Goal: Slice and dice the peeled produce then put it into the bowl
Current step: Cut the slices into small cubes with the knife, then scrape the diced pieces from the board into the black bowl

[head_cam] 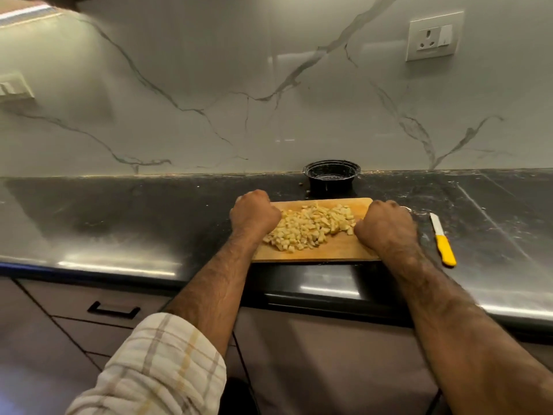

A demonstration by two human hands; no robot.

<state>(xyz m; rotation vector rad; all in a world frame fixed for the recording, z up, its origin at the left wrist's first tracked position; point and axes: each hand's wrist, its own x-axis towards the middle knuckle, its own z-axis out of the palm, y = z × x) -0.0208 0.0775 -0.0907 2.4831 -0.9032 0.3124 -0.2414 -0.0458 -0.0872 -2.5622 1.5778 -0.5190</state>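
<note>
**Head view: dicing done, the heap sits between two curled hands with the bowl straight behind**

Head view, nearest first: a rolled checked sleeve [155,363] covers the left upper forearm, and both bare forearms reach forward over the front edge of the dark counter [119,223].

On the counter lies a wooden cutting board [338,250], its long axis running left to right. The left hand [254,212] rests at the board's left end and the right hand [386,224] at its right end. Both are curled over, knuckles up, fingers tucked out of sight. Whether they are gripping the board's edges or cupping inward against the food cannot be told from here; neither holds a tool.

Between them, in the middle of the board, is the diced produce [311,227], a loose pale-yellow heap touching or nearly touching both hands. No whole piece is left, so the cutting looks finished and only the transfer remains. The yellow-handled knife [443,239] lies on the counter just right of the board, blade pointing away, apart from the right hand.

Beyond the board's far edge, against the marble backsplash [269,85], stands the black bowl [331,175], which looks empty. It lies directly behind the heap, slightly nearer the right hand than the left. The coming move turns on that line: the dice must travel straight away from the person, over the far edge, and into the bowl.
</note>
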